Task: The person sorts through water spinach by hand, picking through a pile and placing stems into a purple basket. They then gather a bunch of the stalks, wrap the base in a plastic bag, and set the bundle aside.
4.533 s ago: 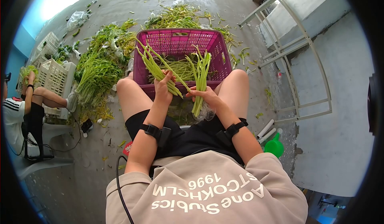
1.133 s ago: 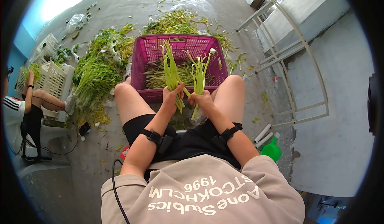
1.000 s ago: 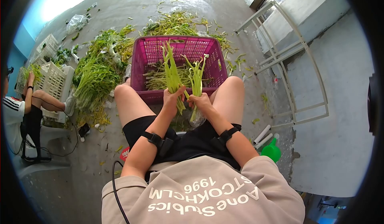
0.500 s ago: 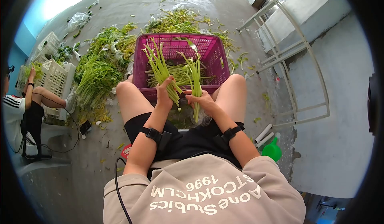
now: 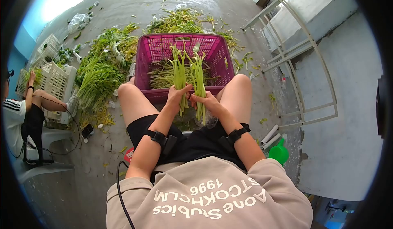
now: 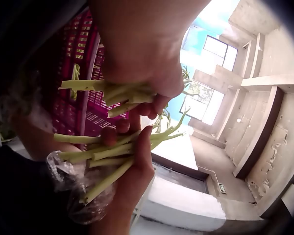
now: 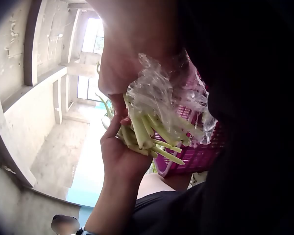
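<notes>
My left hand grips a bunch of pale green celery stalks, their cut ends pointing down toward my lap. Beside it, my right hand holds a second bunch of celery stalks. The hands are close together at the near rim of a purple plastic crate. More trimmed stalks lie inside that crate. Clear crumpled plastic hangs by the right wrist, overlapping the lower stalk ends in the right wrist view. Fingers of both hands nearly meet between the bunches in the left wrist view.
Heaps of leafy celery and yellowed trimmings lie on the floor left of and behind the crate. A metal frame leans at the right, near a green plastic item. Another person sits at far left beside white crates.
The left hand's bunch swung outward half a second ago and is now back upright beside the right bunch. Both hands keep their stalks; a thin stalk slanting between them 4.5 s ago no longer shows.
</notes>
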`<act>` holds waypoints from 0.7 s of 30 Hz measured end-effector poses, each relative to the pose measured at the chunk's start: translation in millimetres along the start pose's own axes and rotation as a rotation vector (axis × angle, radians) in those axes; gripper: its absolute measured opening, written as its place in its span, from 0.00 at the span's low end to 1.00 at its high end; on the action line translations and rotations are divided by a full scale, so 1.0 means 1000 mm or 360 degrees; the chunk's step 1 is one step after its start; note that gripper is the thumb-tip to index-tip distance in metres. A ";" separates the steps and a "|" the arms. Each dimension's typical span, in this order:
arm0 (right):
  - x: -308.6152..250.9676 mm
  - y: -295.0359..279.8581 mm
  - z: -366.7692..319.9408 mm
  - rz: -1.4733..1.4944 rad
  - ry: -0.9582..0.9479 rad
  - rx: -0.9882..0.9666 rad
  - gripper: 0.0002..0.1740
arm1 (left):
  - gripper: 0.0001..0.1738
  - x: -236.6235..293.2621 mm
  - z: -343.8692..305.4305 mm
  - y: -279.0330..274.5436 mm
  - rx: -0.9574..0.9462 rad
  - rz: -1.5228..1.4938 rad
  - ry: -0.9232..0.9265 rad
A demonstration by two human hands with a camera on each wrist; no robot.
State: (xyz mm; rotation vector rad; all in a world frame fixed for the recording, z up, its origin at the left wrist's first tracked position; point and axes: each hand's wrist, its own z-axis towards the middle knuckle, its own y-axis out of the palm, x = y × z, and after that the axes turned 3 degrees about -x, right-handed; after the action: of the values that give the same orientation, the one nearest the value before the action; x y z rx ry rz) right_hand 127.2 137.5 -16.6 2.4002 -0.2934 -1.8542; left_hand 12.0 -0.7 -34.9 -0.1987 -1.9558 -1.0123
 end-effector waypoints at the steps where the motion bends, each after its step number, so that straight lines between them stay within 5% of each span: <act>1: -0.001 0.001 0.000 0.0001 0.0001 0.0001 0.15 | 0.11 0.001 -0.002 0.001 0.0000 0.0000 -0.0001; 4: -0.003 0.006 -0.002 -0.0016 -0.0003 -0.0063 0.15 | 0.11 0.003 -0.006 0.002 -0.0165 0.0030 -0.0045; 9: -0.012 0.008 -0.004 0.0046 0.0098 0.0009 0.16 | 0.11 0.004 0.000 -0.003 0.0133 -0.0041 0.0363; 21: -0.004 -0.002 0.001 0.0050 0.0204 0.0100 0.16 | 0.09 0.016 0.009 -0.027 0.0402 -0.0583 0.0676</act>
State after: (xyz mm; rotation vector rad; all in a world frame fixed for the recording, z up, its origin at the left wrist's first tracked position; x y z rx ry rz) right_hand 125.6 140.0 -13.7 2.5263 -0.3813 -1.6932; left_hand -16.5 -15.8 -41.0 0.4949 -1.7315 -0.9301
